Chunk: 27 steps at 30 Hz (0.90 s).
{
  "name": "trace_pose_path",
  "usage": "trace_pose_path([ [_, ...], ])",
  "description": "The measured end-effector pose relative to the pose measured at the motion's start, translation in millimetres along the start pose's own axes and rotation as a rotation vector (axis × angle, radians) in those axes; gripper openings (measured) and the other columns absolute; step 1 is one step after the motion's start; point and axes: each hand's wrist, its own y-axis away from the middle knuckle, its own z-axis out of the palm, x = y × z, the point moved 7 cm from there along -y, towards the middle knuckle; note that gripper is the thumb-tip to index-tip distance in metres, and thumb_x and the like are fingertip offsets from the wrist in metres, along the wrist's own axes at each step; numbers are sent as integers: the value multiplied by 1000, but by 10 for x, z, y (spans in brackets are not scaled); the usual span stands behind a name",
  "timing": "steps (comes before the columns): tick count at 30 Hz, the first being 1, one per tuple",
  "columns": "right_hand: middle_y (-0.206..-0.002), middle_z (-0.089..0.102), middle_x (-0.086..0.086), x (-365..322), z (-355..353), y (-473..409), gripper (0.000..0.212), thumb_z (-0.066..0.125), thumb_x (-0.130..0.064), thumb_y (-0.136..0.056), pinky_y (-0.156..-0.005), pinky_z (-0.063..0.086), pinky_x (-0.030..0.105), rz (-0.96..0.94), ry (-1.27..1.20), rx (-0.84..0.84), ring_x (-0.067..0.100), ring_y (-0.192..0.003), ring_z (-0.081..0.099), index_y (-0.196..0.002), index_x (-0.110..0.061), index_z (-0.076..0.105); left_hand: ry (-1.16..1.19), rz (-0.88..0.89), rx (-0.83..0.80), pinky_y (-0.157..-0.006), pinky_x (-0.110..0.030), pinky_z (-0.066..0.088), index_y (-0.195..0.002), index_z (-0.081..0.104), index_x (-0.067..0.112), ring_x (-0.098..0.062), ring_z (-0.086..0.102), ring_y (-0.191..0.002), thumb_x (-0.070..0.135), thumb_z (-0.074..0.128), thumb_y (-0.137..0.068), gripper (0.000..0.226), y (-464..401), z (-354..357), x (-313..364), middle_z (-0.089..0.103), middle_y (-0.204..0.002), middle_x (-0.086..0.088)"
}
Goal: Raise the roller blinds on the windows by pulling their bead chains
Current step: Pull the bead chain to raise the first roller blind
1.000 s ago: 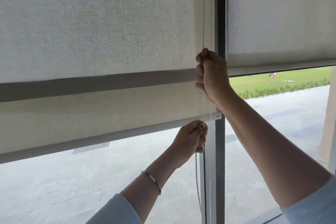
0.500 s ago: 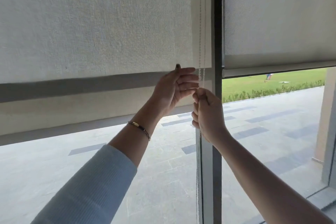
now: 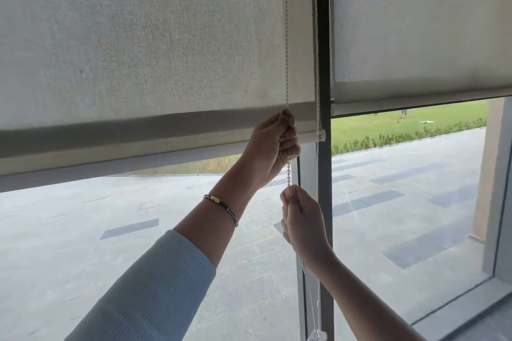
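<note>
The bead chain (image 3: 287, 36) hangs taut at centre frame, beside the left roller blind (image 3: 138, 44). The left hand (image 3: 273, 147) is fisted on it, and the right hand (image 3: 300, 219) pinches it just below. Thin, light and probably slippery, it wants a tight, beaded grip.

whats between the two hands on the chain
In the head view, only a short bare run of bead chain spans from the left hand above to the right hand below.

Indoor room: roller blinds (image 3: 144, 44) over large windows (image 3: 410, 202).
</note>
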Motion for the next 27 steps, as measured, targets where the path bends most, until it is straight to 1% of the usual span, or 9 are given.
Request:
trace_pose_path([
  [3, -49, 24, -13, 113, -21, 76, 37, 34, -18, -103, -41, 19, 11, -6, 46, -9, 4, -41, 20, -69, -4, 34, 4, -4, 18, -48, -24, 16, -73, 50, 10, -5, 26, -39, 6, 34, -104, 35, 70, -47, -116, 34, -46, 6],
  [7, -50, 24, -13, 167, -23, 137, 37, 34, -12, -105, -42, 19, 11, -11, 88, -17, 5, -43, 20, -70, 0, 35, 13, 15, 22, -47, -22, 17, -74, 49, 10, -5, 25, -40, 13, 35, -106, 36, 136, -68, -153, 33, -47, 6],
  [10, -51, 24, -13, 199, -21, 168, 37, 35, -14, -104, -42, 20, 11, -16, 97, -12, 6, -44, 21, -71, 1, 35, 14, 14, 33, -46, -22, 19, -74, 49, 10, -5, 25, -40, 13, 36, -106, 35, 189, -79, -174, 33, -48, 6],
  [13, -50, 25, -13, 223, -12, 206, 38, 35, -21, -102, -41, 21, 10, -25, 85, -20, 5, -43, 22, -70, -1, 34, 13, 15, 49, -46, -21, 20, -74, 49, 10, -5, 25, -40, 13, 37, -106, 35, 234, -105, -212, 32, -49, 6],
  [18, -56, 24, -9, 313, -4, 284, 35, 36, -6, -104, -40, 24, 9, -5, 88, -11, 5, -41, 25, -70, 3, 34, 33, -4, 90, -46, -20, 18, -72, 48, 11, -4, 24, -39, 15, 38, -106, 36, 302, -152, -301, 31, -48, 6],
  [23, -55, 25, -11, 342, 6, 326, 35, 37, -8, -104, -43, 24, 10, -16, 114, -14, 5, -41, 26, -70, 1, 36, 43, 0, 100, -45, -19, 18, -73, 46, 11, -4, 23, -40, 13, 36, -106, 35, 350, -163, -304, 31, -48, 7],
  [27, -54, 26, -11, 321, -14, 343, 34, 37, -5, -103, -40, 24, 9, -24, 113, -5, 6, -40, 27, -71, 6, 37, 32, 6, 110, -45, -19, 18, -72, 46, 10, -4, 23, -41, 12, 36, -106, 35, 390, -140, -316, 30, -49, 6],
])
